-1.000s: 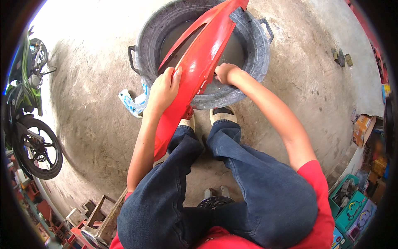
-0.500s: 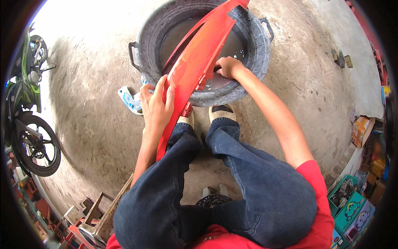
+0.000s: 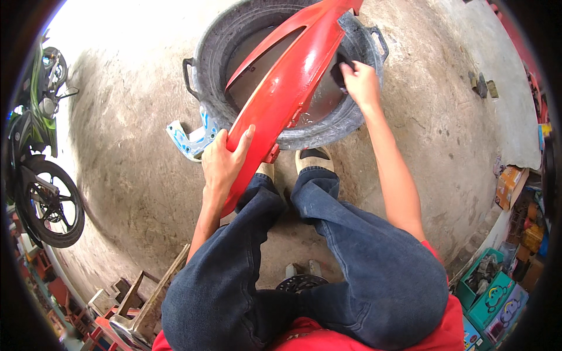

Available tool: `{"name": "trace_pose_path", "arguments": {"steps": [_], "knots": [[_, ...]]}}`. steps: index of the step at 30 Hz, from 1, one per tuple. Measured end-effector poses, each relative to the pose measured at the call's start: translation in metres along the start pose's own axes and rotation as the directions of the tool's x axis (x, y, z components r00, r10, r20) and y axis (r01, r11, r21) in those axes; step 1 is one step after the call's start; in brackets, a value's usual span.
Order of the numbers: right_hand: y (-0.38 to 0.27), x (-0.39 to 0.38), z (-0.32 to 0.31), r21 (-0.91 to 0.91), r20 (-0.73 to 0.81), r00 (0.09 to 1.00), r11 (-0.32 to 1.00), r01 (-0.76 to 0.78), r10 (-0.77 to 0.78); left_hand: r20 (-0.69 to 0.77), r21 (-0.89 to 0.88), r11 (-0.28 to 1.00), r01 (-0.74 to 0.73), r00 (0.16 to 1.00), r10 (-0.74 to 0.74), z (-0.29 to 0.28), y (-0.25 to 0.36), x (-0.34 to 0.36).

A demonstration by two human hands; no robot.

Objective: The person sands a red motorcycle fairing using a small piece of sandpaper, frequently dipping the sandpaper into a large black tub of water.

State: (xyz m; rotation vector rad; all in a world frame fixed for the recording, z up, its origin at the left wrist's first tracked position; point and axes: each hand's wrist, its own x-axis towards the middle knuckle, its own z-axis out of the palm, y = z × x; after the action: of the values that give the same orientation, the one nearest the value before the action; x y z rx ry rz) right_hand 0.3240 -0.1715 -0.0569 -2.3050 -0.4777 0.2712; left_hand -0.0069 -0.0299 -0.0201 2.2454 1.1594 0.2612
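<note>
A long red motorcycle body panel (image 3: 270, 93) slants across a big black tub (image 3: 205, 57), its lower end beside my left knee. Small tabs stick out along its right edge, and a narrow slit splits its far part. My left hand (image 3: 224, 158) grips the panel's near left edge, thumb on top and fingers partly hidden. Over the tub's right side, my right hand (image 3: 362, 85) pinches a small black sheet (image 3: 340, 71) that looks like sandpaper, apart from the panel. Murky water (image 3: 321, 105) lies in the tub.
A blue-and-white curved piece (image 3: 190, 140) lies on the concrete floor left of the tub. A motorcycle (image 3: 50, 199) stands at far left. Wooden pieces (image 3: 149, 298) are near my left leg. Green boxes (image 3: 490, 292) and a carton (image 3: 510, 186) line the right side.
My right hand has risen from the water and moved right, bringing the black sheet into sight. The panel has shifted slightly right and turned its face upward; my left hand has slid lower.
</note>
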Motion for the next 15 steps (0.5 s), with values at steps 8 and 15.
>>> {"name": "trace_pose_path", "arguments": {"steps": [8,15], "knots": [[-0.060,-0.096,0.008,-0.189,0.045,0.572,0.555,0.810,-0.819,0.010,-0.042,0.995,-0.092,0.996,0.093,0.003,0.019,0.008],[-0.039,-0.102,0.037,-0.121,0.187,0.527,0.513,0.850,-0.829,-0.022,-0.026,0.989,-0.147,0.989,0.147,0.011,0.006,0.013]]}}
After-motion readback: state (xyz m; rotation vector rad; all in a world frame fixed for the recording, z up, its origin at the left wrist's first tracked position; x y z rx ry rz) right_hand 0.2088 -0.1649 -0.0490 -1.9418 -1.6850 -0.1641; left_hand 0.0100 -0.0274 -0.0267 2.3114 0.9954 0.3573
